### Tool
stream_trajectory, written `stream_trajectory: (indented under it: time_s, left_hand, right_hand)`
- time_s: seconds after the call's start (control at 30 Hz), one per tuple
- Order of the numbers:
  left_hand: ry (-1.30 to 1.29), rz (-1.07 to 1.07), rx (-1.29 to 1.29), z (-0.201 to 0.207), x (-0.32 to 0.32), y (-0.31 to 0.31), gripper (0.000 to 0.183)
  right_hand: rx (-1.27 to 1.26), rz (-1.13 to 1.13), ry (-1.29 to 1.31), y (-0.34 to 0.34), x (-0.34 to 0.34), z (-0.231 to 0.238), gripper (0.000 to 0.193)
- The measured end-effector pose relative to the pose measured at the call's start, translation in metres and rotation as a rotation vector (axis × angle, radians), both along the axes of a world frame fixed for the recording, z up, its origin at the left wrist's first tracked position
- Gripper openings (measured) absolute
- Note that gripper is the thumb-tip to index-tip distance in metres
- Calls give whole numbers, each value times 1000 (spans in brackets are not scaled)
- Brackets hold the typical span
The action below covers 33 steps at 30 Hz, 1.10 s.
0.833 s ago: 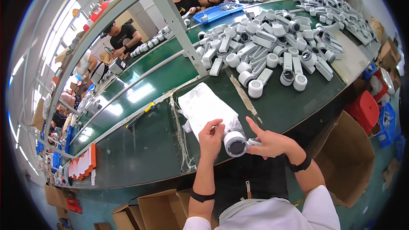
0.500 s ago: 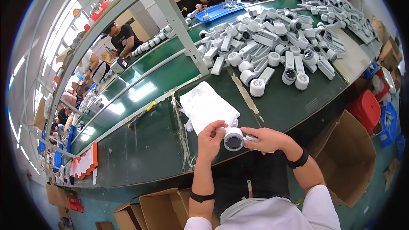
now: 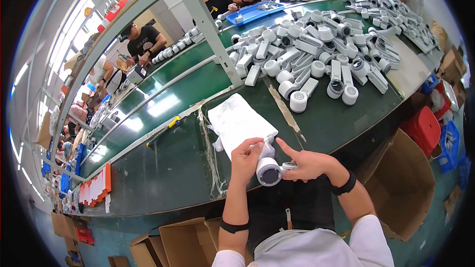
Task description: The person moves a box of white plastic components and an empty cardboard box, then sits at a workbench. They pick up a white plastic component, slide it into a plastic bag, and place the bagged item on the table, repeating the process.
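My right hand (image 3: pixel 309 164) wraps its lower fingers round the grey handle of a handheld device, its index finger stretched out. The device's round white head (image 3: pixel 269 171), with a dark disc on its face, tilts toward me at the table's near edge. My left hand (image 3: pixel 246 160) is closed in a pinch on a thin, see-through plastic bag (image 3: pixel 267 150) just above the head. Beyond both hands lies a stack of white plastic bags (image 3: pixel 240 121). Whether the pinched bag is apart from the stack I cannot tell.
A large heap of similar white and grey devices (image 3: pixel 316 44) covers the far right of the green table (image 3: pixel 163 178). A yellow-and-black tool (image 3: pixel 164 131) lies left of the bags. Cardboard boxes (image 3: pixel 401 185) stand below the edge. Other people (image 3: pixel 146 44) work across the table.
The device has moved slightly down and its head has turned. My left hand has left the head and now pinches the plastic bag. My right index finger has lifted and stretched out.
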<state>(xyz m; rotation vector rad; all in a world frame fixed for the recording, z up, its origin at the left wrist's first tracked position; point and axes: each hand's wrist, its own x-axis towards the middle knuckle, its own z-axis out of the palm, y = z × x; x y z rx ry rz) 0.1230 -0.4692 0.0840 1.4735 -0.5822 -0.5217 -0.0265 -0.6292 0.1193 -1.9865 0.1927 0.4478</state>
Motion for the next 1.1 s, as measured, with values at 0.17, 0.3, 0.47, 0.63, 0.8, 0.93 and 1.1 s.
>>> stream_trajectory:
  time_s: [0.17,0.3,0.47,0.63,0.8,0.93,1.1]
  left_hand:
    - [97,-109,61,6,3,1,17]
    - [76,-101,113,5,10,2,18]
    - [185,-183,104,4,9,-6,17]
    - [135,-241,42,-4,16,-7,15]
    - [9,-169,60,-4,13,-5,12]
    - [-290,-124,83,-5,8,-6,12]
    - [-546,-141,95,2,5,-1,10]
  right_hand:
    - [55,56,-2,-4,7,-9,99]
    - [72,129,-11,-2,6,-13,98]
    - [114,83,-25,0,2,-11,95]
    - [167,-44,-31,-8,6,-33,71]
    - [59,-187,-55,3,-1,-22,57]
    - [-149,-270,-146,11,-2,-30,55]
    - [-254,-357,-164,20,-2,-34,56]
